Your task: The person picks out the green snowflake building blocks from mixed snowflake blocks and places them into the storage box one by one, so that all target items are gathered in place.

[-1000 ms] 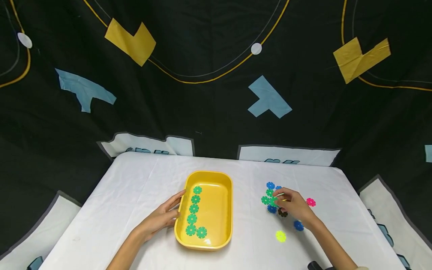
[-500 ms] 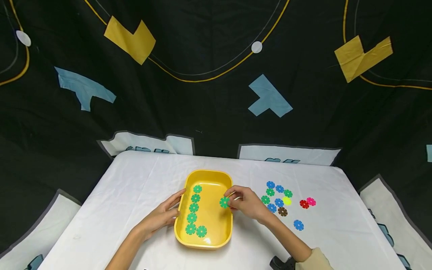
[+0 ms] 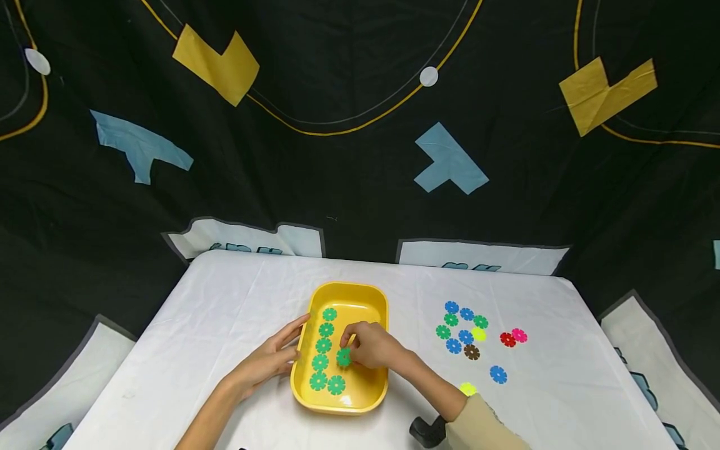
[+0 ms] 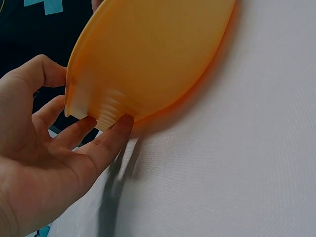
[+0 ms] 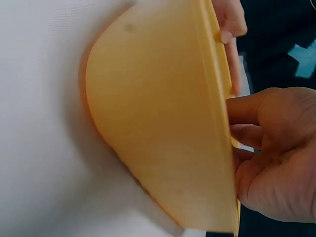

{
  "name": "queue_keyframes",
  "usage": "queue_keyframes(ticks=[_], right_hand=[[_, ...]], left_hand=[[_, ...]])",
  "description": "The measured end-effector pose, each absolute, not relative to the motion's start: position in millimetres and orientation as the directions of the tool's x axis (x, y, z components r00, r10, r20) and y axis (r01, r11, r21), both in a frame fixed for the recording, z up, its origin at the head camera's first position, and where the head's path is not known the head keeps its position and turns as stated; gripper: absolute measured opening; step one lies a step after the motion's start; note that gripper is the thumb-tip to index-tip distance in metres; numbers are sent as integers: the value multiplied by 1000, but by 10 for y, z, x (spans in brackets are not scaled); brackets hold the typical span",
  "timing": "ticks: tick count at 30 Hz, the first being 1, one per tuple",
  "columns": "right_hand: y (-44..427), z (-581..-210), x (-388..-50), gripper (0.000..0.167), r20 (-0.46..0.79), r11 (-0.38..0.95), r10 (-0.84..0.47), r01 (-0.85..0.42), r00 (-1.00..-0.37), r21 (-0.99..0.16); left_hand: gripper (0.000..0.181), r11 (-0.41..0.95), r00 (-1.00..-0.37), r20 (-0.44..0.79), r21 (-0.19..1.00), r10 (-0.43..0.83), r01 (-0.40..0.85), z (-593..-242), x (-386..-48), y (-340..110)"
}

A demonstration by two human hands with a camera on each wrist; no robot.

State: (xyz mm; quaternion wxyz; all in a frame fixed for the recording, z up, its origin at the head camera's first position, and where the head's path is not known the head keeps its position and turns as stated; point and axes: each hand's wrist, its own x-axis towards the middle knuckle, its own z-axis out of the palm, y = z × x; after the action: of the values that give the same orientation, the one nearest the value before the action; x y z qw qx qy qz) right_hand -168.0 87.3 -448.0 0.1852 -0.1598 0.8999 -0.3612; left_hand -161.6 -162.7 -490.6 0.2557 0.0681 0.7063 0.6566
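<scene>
My left hand (image 3: 272,356) rests its fingers and thumb against the left side of a yellow plastic tray (image 3: 300,369). In the left wrist view, its spread fingertips touch the outer wall and rim of the tray. Over the tray's middle, my right hand (image 3: 371,344) pinches a green notched interlocking disc (image 3: 344,357); the right wrist view shows only the tray's outer wall, which hides that disc. Inside the tray several green discs (image 3: 323,345) run in a column down the left side. One more green disc (image 3: 336,385) lies beside the column's near end.
Loose discs lie on the white table (image 3: 236,300) to the tray's right: blue (image 3: 465,337), green (image 3: 443,332), yellow (image 3: 479,334), brown (image 3: 471,352), red (image 3: 507,339) and pink (image 3: 519,335). My right sleeve (image 3: 478,425) partly covers another yellow disc (image 3: 468,389).
My right hand has moved left from the loose discs, across the tray's right rim and into the tray, bringing a green disc. My left hand has stayed at the tray's side.
</scene>
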Motion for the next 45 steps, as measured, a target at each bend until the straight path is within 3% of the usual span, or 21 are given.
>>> queue_keyframes(ticks=[9,18,26,35,40,45], right_hand=[[721,-4590,-1631,22,-218,782,-419,-228,-882,-580],[705,-4607,-1628,20,-202,789,-390,-213,-898,-577],[877,-4406,-1611,17,-161,729,-401,-208,-902,-653],[1637,-4157,-1626,15,7,681,-295,-215,-955,-700],[2289,-4259,-1689,14,92,698,-174,-189,-980,-691],[2863,-4480,-1781,23,59,715,-46,-75,-997,-695]], left_hand=[[77,118,-852,-274,962,447,-247,-4913,-1628,-1629],[76,124,-855,-277,961,439,-247,-4906,-1631,-1628],[76,124,-855,-274,962,440,-244,-4913,-1627,-1620],[77,118,-856,-270,963,441,-243,-4911,-1620,-1624],[77,122,-854,-274,962,442,-245,-4904,-1620,-1622],[77,117,-853,-274,962,443,-248,-4897,-1620,-1624]])
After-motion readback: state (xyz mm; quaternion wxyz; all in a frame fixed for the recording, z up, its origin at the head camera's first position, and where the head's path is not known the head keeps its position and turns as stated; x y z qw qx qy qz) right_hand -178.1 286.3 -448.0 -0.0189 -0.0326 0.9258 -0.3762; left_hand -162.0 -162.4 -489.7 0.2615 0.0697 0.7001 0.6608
